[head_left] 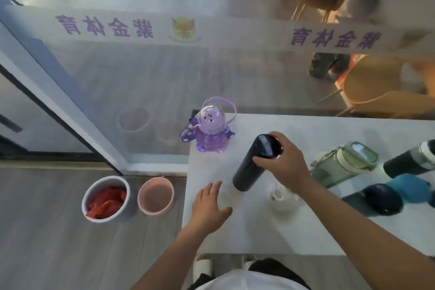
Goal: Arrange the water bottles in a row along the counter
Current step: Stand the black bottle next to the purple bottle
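Left hand (208, 203) lies flat and released near the counter's (306, 238) left edge. Right hand (284, 162) grasps the dark bottle (249, 167) by its cap; the purple bottle (210, 133) stands at the far left corner.

The right hand (286, 162) grips the top of a tall dark bottle (251, 165) standing on the white counter (294, 231), while the left hand (209, 205) lies flat and spread near the bottle's base. A purple bottle (210, 132) stands at the far left corner of the counter, and a green glass bottle (343, 162), a dark green bottle (412, 160) and a navy bottle (379, 199) crowd the right side. Two small bins (106, 198) sit on the floor left of the counter.
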A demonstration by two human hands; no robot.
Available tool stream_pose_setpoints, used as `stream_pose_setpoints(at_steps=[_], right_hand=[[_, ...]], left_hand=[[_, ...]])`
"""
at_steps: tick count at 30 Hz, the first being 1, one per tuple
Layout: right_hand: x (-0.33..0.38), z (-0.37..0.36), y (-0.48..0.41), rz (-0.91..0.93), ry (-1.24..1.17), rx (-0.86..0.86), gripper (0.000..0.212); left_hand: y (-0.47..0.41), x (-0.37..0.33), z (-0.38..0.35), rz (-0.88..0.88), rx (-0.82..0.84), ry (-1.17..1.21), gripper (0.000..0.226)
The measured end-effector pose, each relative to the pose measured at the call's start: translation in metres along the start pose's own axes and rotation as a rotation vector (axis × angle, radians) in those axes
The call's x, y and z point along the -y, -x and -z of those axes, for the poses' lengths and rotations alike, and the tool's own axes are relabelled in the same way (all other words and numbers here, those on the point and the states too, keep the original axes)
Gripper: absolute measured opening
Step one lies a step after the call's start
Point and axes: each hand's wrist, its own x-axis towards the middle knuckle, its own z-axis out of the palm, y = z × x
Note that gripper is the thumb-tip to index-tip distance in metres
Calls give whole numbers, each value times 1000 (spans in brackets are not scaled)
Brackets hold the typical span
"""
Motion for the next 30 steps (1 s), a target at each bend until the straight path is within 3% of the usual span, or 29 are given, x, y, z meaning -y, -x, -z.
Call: stream_pose_setpoints(at_steps=[5, 14, 23, 30], right_hand=[[-3, 8, -70, -29, 93, -134, 62], [-5, -13, -146, 3, 127, -40, 50], [-7, -18, -164, 39, 128, -11, 62], [-6, -17, -163, 25, 153, -1, 53]], left_hand=[[-26, 3, 5, 44, 116, -125, 86], [-48, 5, 1, 156, 166, -265, 87], [-47, 2, -8, 166, 180, -312, 85], [-45, 3, -11, 162, 190, -332, 88]])
